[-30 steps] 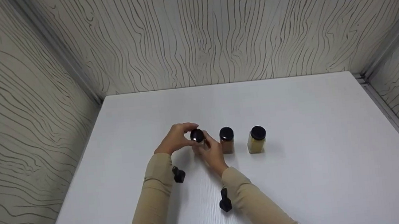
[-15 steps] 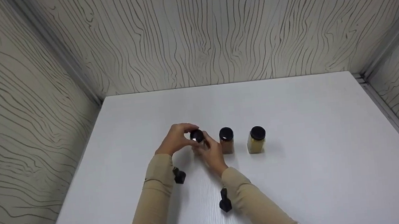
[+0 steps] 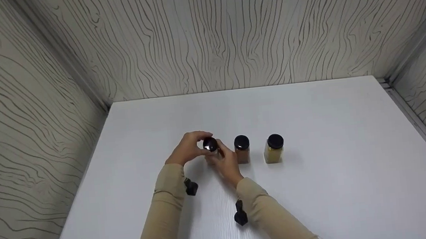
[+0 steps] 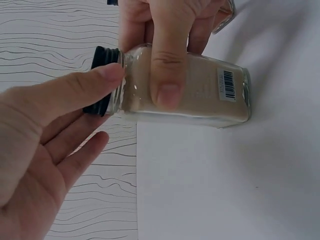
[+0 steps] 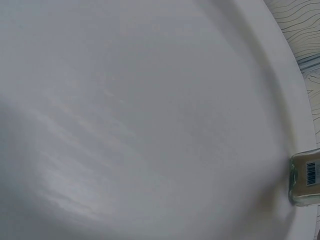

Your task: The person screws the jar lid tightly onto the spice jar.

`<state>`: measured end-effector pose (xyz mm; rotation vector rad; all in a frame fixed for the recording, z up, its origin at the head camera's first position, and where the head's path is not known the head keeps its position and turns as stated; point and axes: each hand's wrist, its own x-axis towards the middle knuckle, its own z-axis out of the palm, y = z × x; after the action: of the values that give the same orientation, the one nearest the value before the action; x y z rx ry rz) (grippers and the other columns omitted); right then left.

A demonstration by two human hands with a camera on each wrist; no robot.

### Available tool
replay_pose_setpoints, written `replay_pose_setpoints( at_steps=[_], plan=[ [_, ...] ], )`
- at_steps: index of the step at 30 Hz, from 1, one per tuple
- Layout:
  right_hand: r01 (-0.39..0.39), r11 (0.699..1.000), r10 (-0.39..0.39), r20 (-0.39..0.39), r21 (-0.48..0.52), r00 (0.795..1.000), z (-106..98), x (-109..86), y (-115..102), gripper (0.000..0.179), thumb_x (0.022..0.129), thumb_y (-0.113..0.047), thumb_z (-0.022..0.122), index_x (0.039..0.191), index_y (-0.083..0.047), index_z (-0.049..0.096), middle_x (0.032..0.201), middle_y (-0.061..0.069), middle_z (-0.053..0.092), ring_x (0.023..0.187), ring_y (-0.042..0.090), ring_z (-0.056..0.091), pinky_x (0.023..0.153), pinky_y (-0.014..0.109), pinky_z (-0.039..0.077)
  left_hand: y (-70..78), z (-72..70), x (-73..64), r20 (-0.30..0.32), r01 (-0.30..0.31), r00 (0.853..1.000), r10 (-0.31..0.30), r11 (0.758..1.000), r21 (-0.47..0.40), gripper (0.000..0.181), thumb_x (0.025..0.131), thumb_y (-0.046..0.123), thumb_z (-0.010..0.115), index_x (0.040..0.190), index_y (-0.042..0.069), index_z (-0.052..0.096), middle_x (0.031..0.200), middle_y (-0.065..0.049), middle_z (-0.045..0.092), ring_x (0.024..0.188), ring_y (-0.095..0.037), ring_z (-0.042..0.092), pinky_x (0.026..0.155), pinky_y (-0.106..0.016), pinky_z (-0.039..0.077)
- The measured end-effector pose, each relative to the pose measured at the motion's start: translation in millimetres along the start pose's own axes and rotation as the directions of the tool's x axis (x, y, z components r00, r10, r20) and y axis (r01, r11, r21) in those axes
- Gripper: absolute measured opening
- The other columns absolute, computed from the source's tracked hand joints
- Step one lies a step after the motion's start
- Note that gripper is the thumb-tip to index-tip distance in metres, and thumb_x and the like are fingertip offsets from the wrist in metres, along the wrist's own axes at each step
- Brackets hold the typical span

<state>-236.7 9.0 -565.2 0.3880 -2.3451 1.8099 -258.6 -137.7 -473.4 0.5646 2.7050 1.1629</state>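
A square glass jar [image 4: 200, 85] of beige powder, with a barcode on its side, stands upright on the table. My left hand [image 3: 187, 148] pinches its black lid [image 3: 210, 144] between thumb and fingers. Lower down, my right hand [image 3: 228, 165] grips the jar's body, thumb laid across the glass in the left wrist view. Part of the clear threaded neck [image 4: 118, 95] shows between lid and body. The right wrist view catches only a jar's barcoded lower end [image 5: 306, 178] at its right edge; the right hand is outside that view.
Close to the right hand's right side stands a black-capped jar [image 3: 243, 156] with brown contents. Farther right is another black-capped jar [image 3: 273, 155], its contents yellowish. The white table [image 3: 338, 162] meets wood-patterned panels [image 3: 213, 37] at the back and sides.
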Motion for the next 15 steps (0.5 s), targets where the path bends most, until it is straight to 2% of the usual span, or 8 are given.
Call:
replay_pose_setpoints(
  at_steps=[4, 8, 15],
  plan=[
    [-0.004, 1.0, 0.004, -0.011, 0.001, 1.0, 0.4, -0.2, 0.1, 0.055, 0.087, -0.004, 0.068, 0.136, 0.008, 0.048, 0.138, 0.027, 0.053, 0.131, 0.04, 0.051, 0.11, 0.046, 0.044, 0.5, 1.7, 0.3, -0.017, 0.012, 1.0, -0.011, 1.0, 0.007, 0.053, 0.075, 0.005, 0.08, 0.124, 0.0, 0.062, 0.126, -0.017, 0.065, 0.12, -0.03, 0.06, 0.11, -0.044, 0.046],
    [-0.019, 1.0, 0.019, -0.03, 0.014, 0.999, 2.8, -0.3, 1.8, 0.054, 0.086, -0.006, 0.07, 0.136, 0.005, 0.051, 0.137, 0.025, 0.055, 0.13, 0.039, 0.051, 0.111, 0.046, 0.044, 0.0, 2.3, -0.2, -0.029, -0.003, 1.0, 0.003, 1.0, 0.012, 0.048, 0.076, 0.005, 0.079, 0.121, 0.0, 0.064, 0.123, -0.015, 0.067, 0.117, -0.029, 0.062, 0.108, -0.044, 0.048],
    [-0.02, 0.999, 0.023, -0.058, 0.046, 0.998, 5.7, 0.5, 3.5, 0.053, 0.084, -0.007, 0.072, 0.133, 0.004, 0.053, 0.136, 0.025, 0.056, 0.131, 0.039, 0.051, 0.111, 0.044, 0.043, -0.8, 1.6, -1.5, -0.001, -0.014, 1.0, 0.014, 1.0, -0.003, 0.047, 0.078, 0.002, 0.076, 0.123, -0.001, 0.063, 0.126, -0.016, 0.066, 0.122, -0.031, 0.06, 0.108, -0.042, 0.049]
  ],
)
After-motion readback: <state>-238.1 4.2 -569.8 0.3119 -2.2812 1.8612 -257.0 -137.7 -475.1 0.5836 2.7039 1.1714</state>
